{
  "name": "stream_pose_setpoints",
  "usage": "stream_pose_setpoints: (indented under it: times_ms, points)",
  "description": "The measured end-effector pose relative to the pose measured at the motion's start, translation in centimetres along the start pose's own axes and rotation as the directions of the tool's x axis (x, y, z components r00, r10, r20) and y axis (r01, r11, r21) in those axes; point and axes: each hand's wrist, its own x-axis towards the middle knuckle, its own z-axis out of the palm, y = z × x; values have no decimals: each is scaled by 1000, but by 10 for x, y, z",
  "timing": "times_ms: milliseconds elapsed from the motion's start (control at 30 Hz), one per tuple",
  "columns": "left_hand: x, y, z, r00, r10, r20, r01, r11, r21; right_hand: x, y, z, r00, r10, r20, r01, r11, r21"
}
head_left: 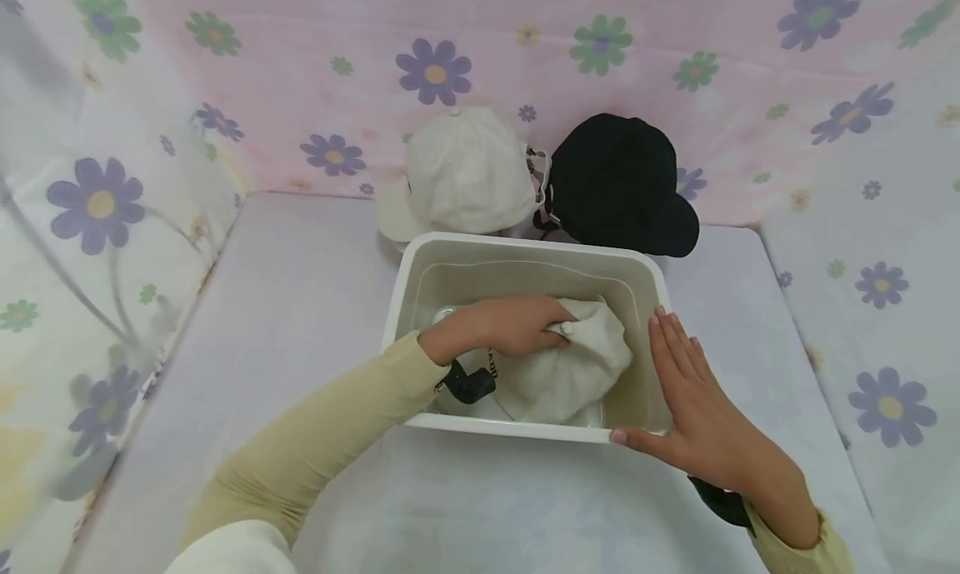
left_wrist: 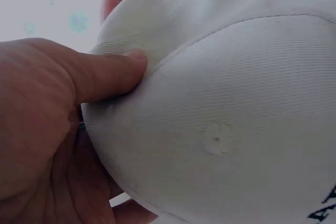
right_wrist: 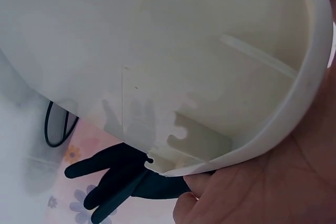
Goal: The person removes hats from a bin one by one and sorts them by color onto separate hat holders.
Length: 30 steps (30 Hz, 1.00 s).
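Note:
Inside a white plastic bin [head_left: 510, 427], my left hand [head_left: 517, 324] grips an off-white cap [head_left: 573, 382] by its top, near the button. The left wrist view shows the thumb on the outer side of the cap [left_wrist: 226, 93] and fingers beneath its edge; dark lettering is partly visible on it. My right hand [head_left: 701, 407] rests against the bin's right side, fingers straight along the wall and thumb at the front rim. In the right wrist view the palm [right_wrist: 268, 187] lies by the bin's rim [right_wrist: 310, 77].
Behind the bin, a white cap [head_left: 472, 174] and a black cap [head_left: 615, 187] sit side by side near the back wall. Flower-patterned fabric [head_left: 487, 24] encloses the pale table [head_left: 300, 266]. A dark finger-like shape [right_wrist: 126, 174] is in the right wrist view; I cannot tell what.

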Motion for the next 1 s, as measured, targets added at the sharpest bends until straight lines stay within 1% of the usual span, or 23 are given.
stream_pose_setpoints:
  times_ms: [100, 200, 333, 400, 567, 633, 733, 867, 933, 1000]
  points:
    - [-6, 1, -11, 999, 24, -26, -25, 999, -41, 0, 0, 1, 1000, -1, -3, 1, 1000, -4]
    - [-16, 4, -26, 998, 18, -67, -23, 997, -74, 1, 0, 1, 1000, 2, 0, -2, 1000, -8]
    - [-30, 10, -50, 988, 33, -153, -47, 995, -89, 1, -2, 1, 1000, 19, 11, -19, 1000, -9]
    - [-35, 13, -60, 981, 62, -184, -79, 993, -88, 1, -2, 1, 1000, 28, 14, -27, 1000, -6]
    - [-46, 19, -82, 976, 84, -198, -101, 992, -74, 2, -2, 1, 999, 42, 13, -42, 999, 4]
    - [-51, 21, -89, 972, 90, -217, -107, 992, -68, 2, -2, 1, 999, 44, 17, -45, 999, 7]
    - [-61, 26, -101, 961, 93, -259, -115, 991, -71, 2, -3, 2, 999, 39, 13, -39, 999, 2]
    - [-77, 33, -117, 940, 88, -331, -118, 990, -73, 3, -2, 4, 1000, 24, -8, -24, 1000, 2]
    - [-86, 37, -125, 925, 73, -372, -104, 992, -66, 3, -1, 5, 1000, 18, -12, -18, 1000, 9]
    - [-94, 41, -133, 906, 47, -422, -76, 996, -53, 3, 0, 6, 1000, 13, -18, -13, 1000, 14]
